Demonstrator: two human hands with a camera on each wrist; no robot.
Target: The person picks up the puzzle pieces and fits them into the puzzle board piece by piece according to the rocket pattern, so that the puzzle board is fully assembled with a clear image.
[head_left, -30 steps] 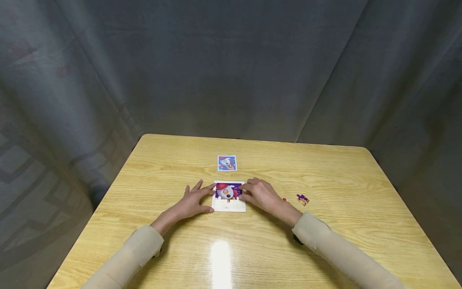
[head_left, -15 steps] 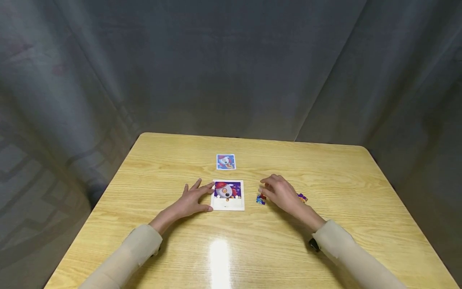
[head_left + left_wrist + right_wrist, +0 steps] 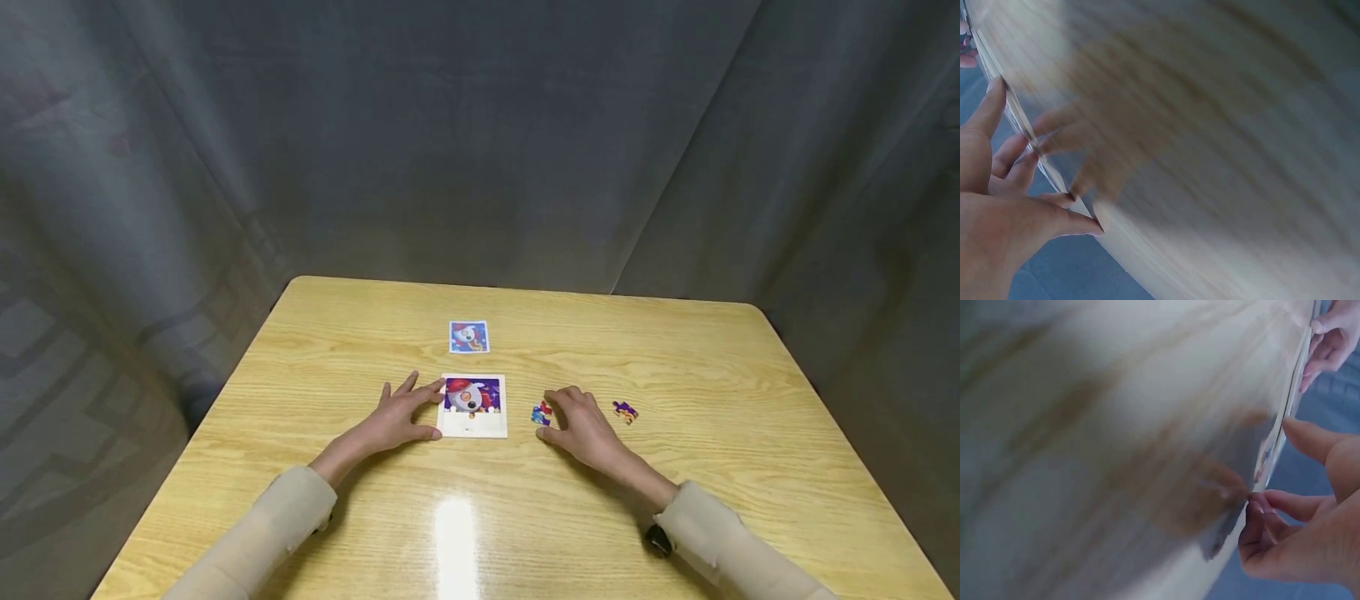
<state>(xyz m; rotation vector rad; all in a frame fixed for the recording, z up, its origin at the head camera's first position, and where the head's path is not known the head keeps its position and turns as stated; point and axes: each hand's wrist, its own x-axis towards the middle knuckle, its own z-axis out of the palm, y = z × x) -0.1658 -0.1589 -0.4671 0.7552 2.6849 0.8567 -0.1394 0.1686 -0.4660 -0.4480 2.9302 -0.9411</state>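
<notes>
A square puzzle board (image 3: 480,428) lies on the table, its upper part filled with a picture of a white dog in a red hat and its lower strip bare and pale. Spread fingers of my left hand (image 3: 393,422) rest at the board's left edge, the thumb at the lower corner. To the right of the board lies a red-and-blue bit of puzzle (image 3: 538,414). My right hand (image 3: 591,427) straddles it, thumb on the near side and forefinger on the far side. In the right wrist view a gap shows between thumb and fingertips.
Past the board, a small picture card (image 3: 468,337) shows the same dog on blue. A purple-and-orange puzzle piece (image 3: 625,412) lies right of my right hand. Grey curtains (image 3: 450,167) hang behind the wooden table (image 3: 360,542).
My right hand has left the board's right edge, moved right and come down around the red-and-blue puzzle bit, with thumb and forefinger spread. My left hand has stayed at the board.
</notes>
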